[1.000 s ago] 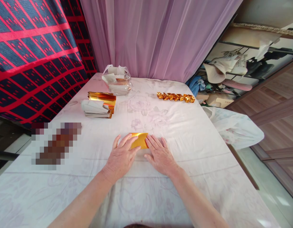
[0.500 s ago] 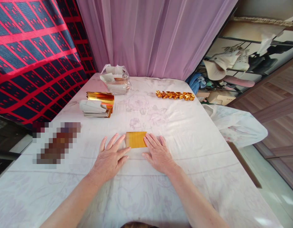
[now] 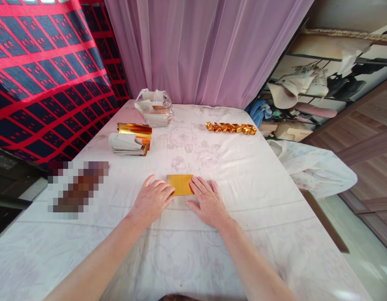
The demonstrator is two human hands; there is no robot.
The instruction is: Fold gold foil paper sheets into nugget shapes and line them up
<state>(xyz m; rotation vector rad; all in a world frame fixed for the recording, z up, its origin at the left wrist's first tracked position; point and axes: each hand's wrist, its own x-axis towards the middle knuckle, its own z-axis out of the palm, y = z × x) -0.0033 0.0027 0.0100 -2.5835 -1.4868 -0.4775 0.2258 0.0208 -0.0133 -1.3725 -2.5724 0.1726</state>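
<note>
A small rectangular sheet of gold paper (image 3: 181, 184) lies flat on the cloth-covered table in front of me. My right hand (image 3: 209, 201) rests on its right edge with the fingers stretched out and the thumb apart. At the lower left corner, my left hand (image 3: 152, 200) has its fingers drawn together and bent, pinching the paper's edge; its thumb tip is partly hidden. Farther back on the left sits a stack of gold-and-white paper sheets (image 3: 127, 149) with a curled gold sheet (image 3: 135, 130) on it. A row of folded gold paper pieces (image 3: 231, 128) lies at the back right.
A clear plastic bag (image 3: 154, 109) of papers stands at the table's back, before a purple curtain (image 3: 187, 50). A blurred-out item (image 3: 82, 188) lies at the left. Right of the table are a shoe rack (image 3: 319, 83) and a white plastic bag (image 3: 322, 167).
My left hand's spread fingers have drawn together and bent at the paper's lower left corner. My right hand has stayed on the right edge. The view has shifted slightly.
</note>
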